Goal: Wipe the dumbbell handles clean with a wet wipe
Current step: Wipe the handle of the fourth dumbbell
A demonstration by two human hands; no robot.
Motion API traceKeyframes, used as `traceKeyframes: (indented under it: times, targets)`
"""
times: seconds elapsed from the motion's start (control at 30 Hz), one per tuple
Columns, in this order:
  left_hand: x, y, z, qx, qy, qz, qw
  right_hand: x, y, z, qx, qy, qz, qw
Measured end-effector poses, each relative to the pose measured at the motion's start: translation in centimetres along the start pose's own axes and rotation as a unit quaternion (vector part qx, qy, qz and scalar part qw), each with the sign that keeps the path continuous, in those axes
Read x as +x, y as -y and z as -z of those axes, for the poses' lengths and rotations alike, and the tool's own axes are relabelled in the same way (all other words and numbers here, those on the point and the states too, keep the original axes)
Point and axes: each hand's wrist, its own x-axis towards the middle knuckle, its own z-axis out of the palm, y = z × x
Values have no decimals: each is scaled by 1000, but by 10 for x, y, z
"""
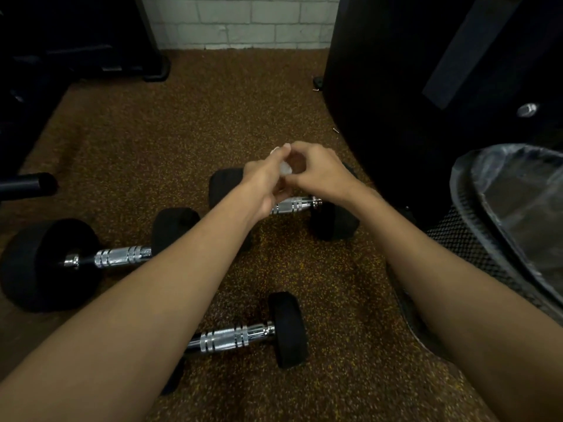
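left hand [262, 178] and right hand [323, 175] meet, fingers curled, pinching the wet wipe [286, 169] between them, apparently to bunch it. far dumbbell handle [293, 205] lies just below the fingers.

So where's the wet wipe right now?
In the head view, the wet wipe is a small white wad pinched between the left hand and right hand, above the far dumbbell, left of the mesh bin.
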Motion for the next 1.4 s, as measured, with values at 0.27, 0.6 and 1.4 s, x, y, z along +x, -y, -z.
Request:
traceKeyframes:
  times: [0.27, 0.6, 1.4]
  targets:
    - [32, 12, 9, 233, -102, -106, 961, -4, -60, 19, -120, -55, -194, 972]
    - [56, 32, 5, 639, -35, -143, 755, -5, -91, -12, -49, -58, -193, 978]
    - [97, 38, -9, 640, 138, -155, 740, -2, -94, -20, -87, -108, -180, 974]
